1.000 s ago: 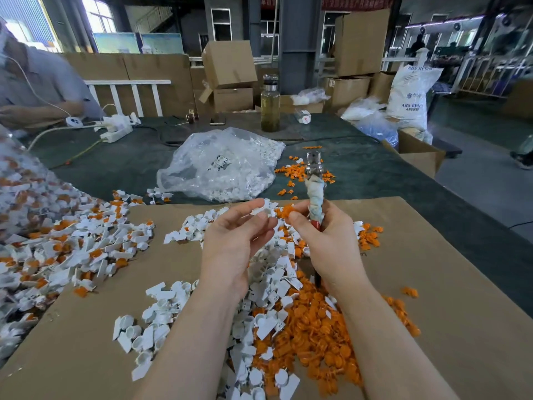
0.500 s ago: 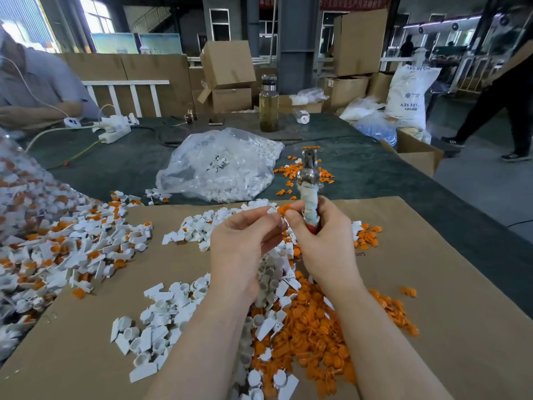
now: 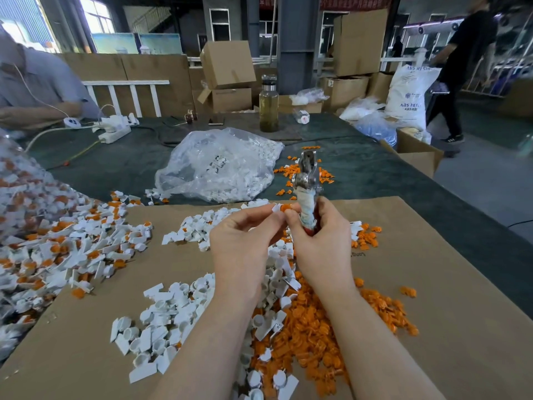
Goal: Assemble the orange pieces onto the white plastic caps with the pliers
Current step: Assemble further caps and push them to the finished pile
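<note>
My left hand [image 3: 243, 243] pinches a white plastic cap [image 3: 276, 208] at its fingertips. An orange piece [image 3: 286, 207] sits right against that cap, touched by my right thumb. My right hand [image 3: 320, 241] grips the pliers [image 3: 307, 186] by their cloth-wrapped handle, with the metal jaws pointing up and away. Below both hands lie a heap of loose orange pieces [image 3: 314, 327] and a spread of white caps [image 3: 167, 321] on brown cardboard [image 3: 432, 313].
Finished white-and-orange caps [image 3: 66, 249] are piled at the left. A clear bag of white caps [image 3: 222, 168] lies beyond the cardboard, with scattered orange bits [image 3: 291, 171] near it. A glass bottle [image 3: 268, 106] and power strip [image 3: 114, 131] stand farther back. A seated person is left; another walks at right.
Both hands have lifted a little and drawn together. The cap and orange piece now show at my fingertips, and the pliers have tipped slightly. A person has walked in at the right.
</note>
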Motion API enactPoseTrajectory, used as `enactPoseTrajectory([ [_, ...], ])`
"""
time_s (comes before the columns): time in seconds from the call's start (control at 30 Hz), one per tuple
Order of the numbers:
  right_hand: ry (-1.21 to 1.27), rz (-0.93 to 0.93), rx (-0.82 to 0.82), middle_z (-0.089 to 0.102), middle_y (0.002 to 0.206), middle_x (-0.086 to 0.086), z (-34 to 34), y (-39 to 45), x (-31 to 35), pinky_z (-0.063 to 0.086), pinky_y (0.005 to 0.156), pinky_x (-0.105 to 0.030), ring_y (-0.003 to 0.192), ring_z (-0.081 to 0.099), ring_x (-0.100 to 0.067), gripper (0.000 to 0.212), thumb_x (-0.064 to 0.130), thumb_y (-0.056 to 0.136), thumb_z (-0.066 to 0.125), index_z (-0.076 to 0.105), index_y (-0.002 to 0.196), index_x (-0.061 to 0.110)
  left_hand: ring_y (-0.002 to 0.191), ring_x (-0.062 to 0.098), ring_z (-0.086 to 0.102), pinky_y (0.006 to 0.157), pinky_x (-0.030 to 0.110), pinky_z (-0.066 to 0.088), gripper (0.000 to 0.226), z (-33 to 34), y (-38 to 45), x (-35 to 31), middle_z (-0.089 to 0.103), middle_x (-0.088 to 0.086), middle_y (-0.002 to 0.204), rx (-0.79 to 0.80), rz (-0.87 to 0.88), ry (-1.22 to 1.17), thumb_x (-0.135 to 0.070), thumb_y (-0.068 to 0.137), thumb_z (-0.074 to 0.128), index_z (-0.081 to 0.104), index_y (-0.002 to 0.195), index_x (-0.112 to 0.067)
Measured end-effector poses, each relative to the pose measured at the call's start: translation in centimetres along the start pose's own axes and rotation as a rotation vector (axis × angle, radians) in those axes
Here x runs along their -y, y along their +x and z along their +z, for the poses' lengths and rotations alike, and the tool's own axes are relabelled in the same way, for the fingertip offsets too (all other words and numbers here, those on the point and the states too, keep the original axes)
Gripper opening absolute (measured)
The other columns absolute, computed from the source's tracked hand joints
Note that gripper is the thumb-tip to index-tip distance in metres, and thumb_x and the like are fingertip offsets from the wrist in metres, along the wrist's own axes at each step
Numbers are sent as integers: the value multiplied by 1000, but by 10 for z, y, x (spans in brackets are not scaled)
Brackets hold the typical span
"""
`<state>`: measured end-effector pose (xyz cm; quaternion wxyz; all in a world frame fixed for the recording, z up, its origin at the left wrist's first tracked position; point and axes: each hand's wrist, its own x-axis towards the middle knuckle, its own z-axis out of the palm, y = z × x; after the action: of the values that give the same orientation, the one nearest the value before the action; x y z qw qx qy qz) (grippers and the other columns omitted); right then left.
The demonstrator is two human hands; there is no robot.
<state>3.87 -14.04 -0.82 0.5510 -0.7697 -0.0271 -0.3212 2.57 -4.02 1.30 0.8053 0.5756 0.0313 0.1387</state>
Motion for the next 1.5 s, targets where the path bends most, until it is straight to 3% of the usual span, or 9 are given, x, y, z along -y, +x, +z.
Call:
enactPoseTrajectory([
  [0.2, -60, -37, 57, 63, 70, 9, -1, 2, -1, 49, 57, -27, 65, 60, -9, 12, 27, 89, 70, 62, 88, 19, 72, 14, 71, 72, 26, 60, 16, -2, 2, 3, 75, 1, 74, -33, 43, 92, -2, 77, 79, 77, 74, -17],
  [0.33, -75, -31, 106, 63, 71, 10, -4, 4, -2, 43, 55, -19, 64, 58, -5, 9, 25, 89, 70, 63, 91, 20, 84, 27, 73, 81, 36, 61, 11, -1, 3, 4, 75, 4, 78, -57, 37, 123, -5, 77, 80, 77, 78, -15],
  [0.7, 129, 85, 340, 57, 57, 30, -12, 8, -1, 39, 51, -7, 54, 54, 6, 10, 9, 90, 65, 66, 96, 16, 79, 22, 73, 76, 30, 59, 6, -9, 10, 7, 75, 7, 81, -94, 80, 167, -8, 84, 75, 72, 85, -12],
  [0.93, 87, 125, 463, 62, 70, 26, -24, 12, -2, 43, 59, -6, 67, 57, 7, 11, 11, 88, 66, 65, 88, 22, 70, 10, 71, 69, 18, 57, 8, -14, 16, 7, 73, -2, 74, -84, 84, 110, -5, 86, 73, 71, 88, -12],
  [1.03, 57, 133, 527, 61, 67, 20, -28, 13, -2, 41, 58, -9, 62, 55, 4, 11, 12, 87, 67, 64, 86, 22, 69, 9, 70, 70, 17, 56, 8, -17, 18, 6, 72, -4, 72, -62, 104, 90, -3, 87, 71, 70, 87, -12],
  [1.17, -32, 163, 695, 60, 75, 1, -35, 15, -3, 42, 65, -30, 66, 54, -10, 10, 19, 84, 71, 62, 87, 16, 68, 7, 68, 69, 17, 55, 11, -22, 22, 5, 70, -8, 68, -30, 131, 87, -3, 88, 69, 69, 85, -13],
  [1.27, -31, 187, 774, 65, 76, 9, -36, 13, 0, 47, 71, -32, 70, 61, -8, 9, 24, 84, 70, 63, 89, 21, 68, 6, 67, 70, 17, 54, 12, -27, 25, 4, 70, -8, 69, -6, 140, 101, -4, 88, 70, 69, 85, -15],
  [1.4, -80, 182, 800, 67, 86, -2, -34, 12, 3, 50, 74, -42, 78, 64, -21, 29, 35, 75, 66, 65, 95, 15, 67, 6, 65, 72, 21, 55, 13, -30, 27, 3, 69, -9, 68, 42, 145, 142, -6, 88, 70, 70, 84, -18],
  [1.5, -87, 161, 793, 67, 89, -7, -34, 11, 2, 49, 73, -43, 75, 61, -20, 16, 25, 83, 69, 64, 94, 15, 69, 10, 66, 76, 26, 56, 13, -31, 27, 3, 70, -7, 70, 80, 116, 133, -6, 87, 71, 70, 83, -18],
])
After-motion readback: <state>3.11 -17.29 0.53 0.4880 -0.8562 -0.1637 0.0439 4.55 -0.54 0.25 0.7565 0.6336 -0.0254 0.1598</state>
